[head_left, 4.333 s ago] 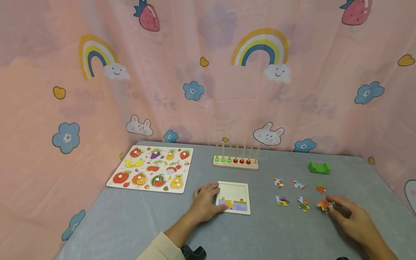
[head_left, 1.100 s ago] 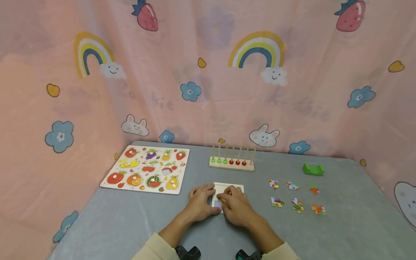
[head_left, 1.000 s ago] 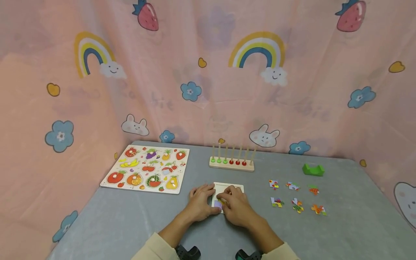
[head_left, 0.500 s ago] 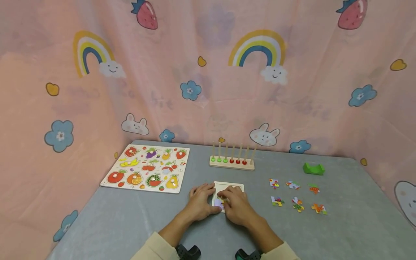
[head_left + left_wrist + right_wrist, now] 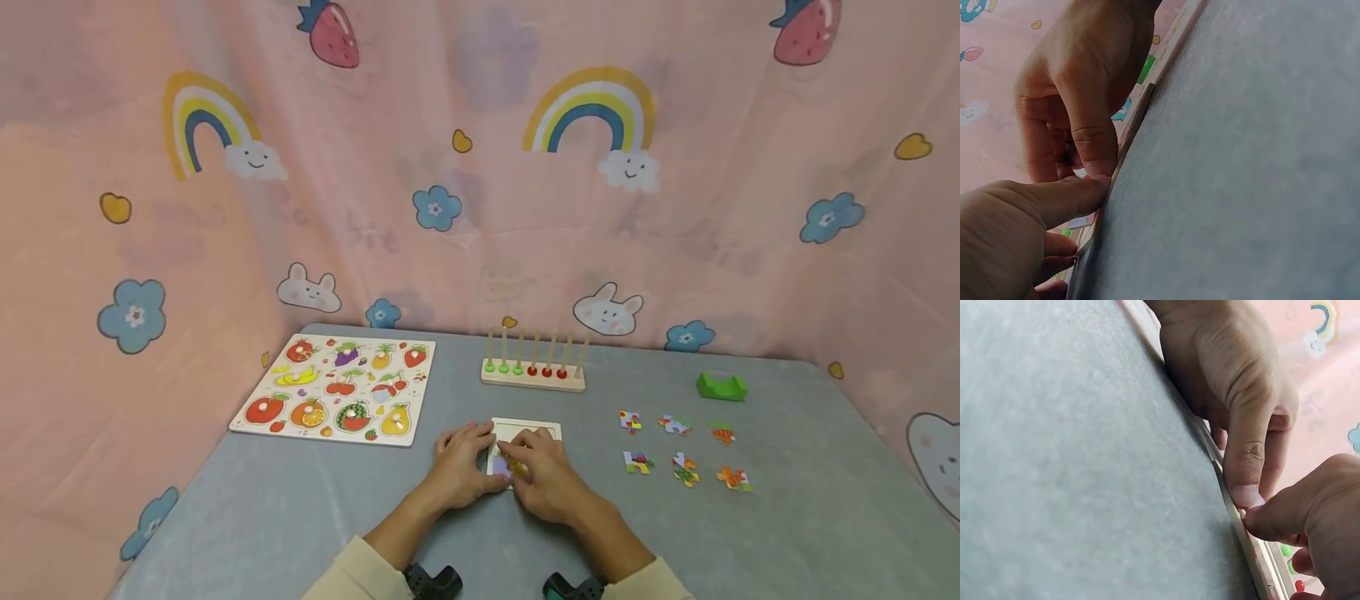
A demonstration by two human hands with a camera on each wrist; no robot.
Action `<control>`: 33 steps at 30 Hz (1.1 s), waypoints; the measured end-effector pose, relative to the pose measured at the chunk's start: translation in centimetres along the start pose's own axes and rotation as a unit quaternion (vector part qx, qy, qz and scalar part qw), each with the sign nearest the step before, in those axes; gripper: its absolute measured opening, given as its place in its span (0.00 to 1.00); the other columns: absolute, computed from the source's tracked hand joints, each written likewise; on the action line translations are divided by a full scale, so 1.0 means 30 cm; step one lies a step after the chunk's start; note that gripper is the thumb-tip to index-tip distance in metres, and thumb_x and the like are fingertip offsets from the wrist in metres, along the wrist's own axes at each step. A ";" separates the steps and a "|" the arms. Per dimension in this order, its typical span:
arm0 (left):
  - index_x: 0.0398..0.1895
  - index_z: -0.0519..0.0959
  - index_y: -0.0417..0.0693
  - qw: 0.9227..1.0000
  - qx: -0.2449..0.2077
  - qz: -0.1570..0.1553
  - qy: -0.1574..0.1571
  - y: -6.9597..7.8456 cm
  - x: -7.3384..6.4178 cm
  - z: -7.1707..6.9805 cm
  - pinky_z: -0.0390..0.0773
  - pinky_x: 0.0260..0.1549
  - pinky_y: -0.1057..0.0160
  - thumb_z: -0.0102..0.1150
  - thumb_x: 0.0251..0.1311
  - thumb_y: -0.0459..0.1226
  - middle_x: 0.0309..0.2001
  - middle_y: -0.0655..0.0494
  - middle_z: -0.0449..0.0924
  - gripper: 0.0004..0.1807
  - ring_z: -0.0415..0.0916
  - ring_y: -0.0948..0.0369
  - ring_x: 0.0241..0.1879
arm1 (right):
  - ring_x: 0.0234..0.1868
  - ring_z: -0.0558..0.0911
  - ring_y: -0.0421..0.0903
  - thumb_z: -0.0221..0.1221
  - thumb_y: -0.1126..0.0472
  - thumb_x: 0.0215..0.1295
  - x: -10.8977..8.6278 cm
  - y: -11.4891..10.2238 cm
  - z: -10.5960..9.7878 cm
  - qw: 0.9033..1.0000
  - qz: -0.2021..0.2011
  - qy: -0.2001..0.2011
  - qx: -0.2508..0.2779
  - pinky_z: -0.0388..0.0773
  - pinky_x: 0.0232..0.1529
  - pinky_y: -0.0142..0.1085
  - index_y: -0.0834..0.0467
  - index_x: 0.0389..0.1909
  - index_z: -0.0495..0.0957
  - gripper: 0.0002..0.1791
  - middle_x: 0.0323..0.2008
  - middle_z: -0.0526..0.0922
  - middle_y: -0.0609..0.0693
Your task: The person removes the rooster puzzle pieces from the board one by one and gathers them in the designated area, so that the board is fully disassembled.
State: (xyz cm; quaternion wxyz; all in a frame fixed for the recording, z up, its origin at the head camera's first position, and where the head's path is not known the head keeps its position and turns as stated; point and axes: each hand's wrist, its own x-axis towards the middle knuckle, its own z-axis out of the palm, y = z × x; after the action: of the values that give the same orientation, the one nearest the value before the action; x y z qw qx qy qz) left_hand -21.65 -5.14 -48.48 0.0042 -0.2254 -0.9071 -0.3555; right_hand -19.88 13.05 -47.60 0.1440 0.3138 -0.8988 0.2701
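Note:
A small pale wooden puzzle tray (image 5: pixel 556 428) lies in front of me, with lavender jigsaw pieces (image 5: pixel 500 467) along its near side. My left hand (image 5: pixel 463 468) grips its left side, the thumb on the near edge and the fingers farther up. Over the tray, my right hand (image 5: pixel 549 477) has thumb and fingers curled at a yellowish jigsaw piece (image 5: pixel 517 467), which it appears to pinch; the fingers hide most of that piece. In the left wrist view the right hand (image 5: pixel 1082 94) points down beside the left thumb (image 5: pixel 1075 199), their tips close together.
Several loose jigsaw pieces (image 5: pixel 685 471) lie in two rows to the right. Behind them sits a green block (image 5: pixel 722 387). A wooden peg counter (image 5: pixel 532 377) with green and red beads stands beyond the tray. At left lies a fruit knob puzzle board (image 5: pixel 339 392).
My right hand has come from the loose pieces on the right to the tray, leaving the orange piece there. Lately its fingers shift only slightly over the lavender pieces. My left hand stays at the tray.

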 end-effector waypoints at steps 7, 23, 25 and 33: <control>0.57 0.77 0.36 1.000 0.005 -0.007 0.001 -0.001 -0.001 -0.005 0.45 0.60 0.38 0.76 0.44 0.41 0.65 0.49 0.69 0.35 0.59 0.48 0.67 | 0.44 0.71 0.49 0.64 0.69 0.51 0.005 -0.003 -0.040 0.999 0.035 0.002 0.015 0.65 0.45 0.52 0.65 0.53 0.80 0.24 0.42 0.79 0.49; 0.58 0.76 0.35 1.000 0.006 0.004 -0.007 0.001 -0.003 0.002 0.47 0.60 0.39 0.74 0.46 0.42 0.65 0.47 0.68 0.35 0.59 0.47 0.66 | 0.48 0.73 0.49 0.69 0.72 0.48 -0.076 0.006 -0.211 0.998 0.013 0.059 0.019 0.69 0.47 0.52 0.65 0.54 0.79 0.27 0.46 0.80 0.49; 0.58 0.76 0.35 1.000 0.009 0.005 -0.005 0.001 -0.003 0.002 0.47 0.60 0.39 0.74 0.46 0.41 0.65 0.47 0.68 0.35 0.59 0.47 0.66 | 0.48 0.73 0.48 0.69 0.73 0.47 -0.087 0.006 -0.236 0.997 0.009 0.071 0.017 0.69 0.46 0.51 0.65 0.54 0.79 0.28 0.46 0.80 0.48; 0.59 0.76 0.36 1.000 0.005 0.003 -0.007 -0.001 -0.005 -0.001 0.47 0.60 0.39 0.74 0.46 0.41 0.65 0.48 0.68 0.35 0.58 0.47 0.67 | 0.49 0.73 0.48 0.70 0.75 0.43 -0.152 0.027 -0.307 0.994 0.004 0.104 0.019 0.65 0.48 0.49 0.63 0.54 0.80 0.31 0.46 0.81 0.47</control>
State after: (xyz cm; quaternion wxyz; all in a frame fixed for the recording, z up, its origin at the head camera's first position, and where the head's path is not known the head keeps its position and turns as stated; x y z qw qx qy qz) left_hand -21.53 -5.25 -48.50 -0.0001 -0.2303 -0.9084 -0.3490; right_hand -16.09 21.10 -42.40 0.2296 0.2829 -0.8749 0.3189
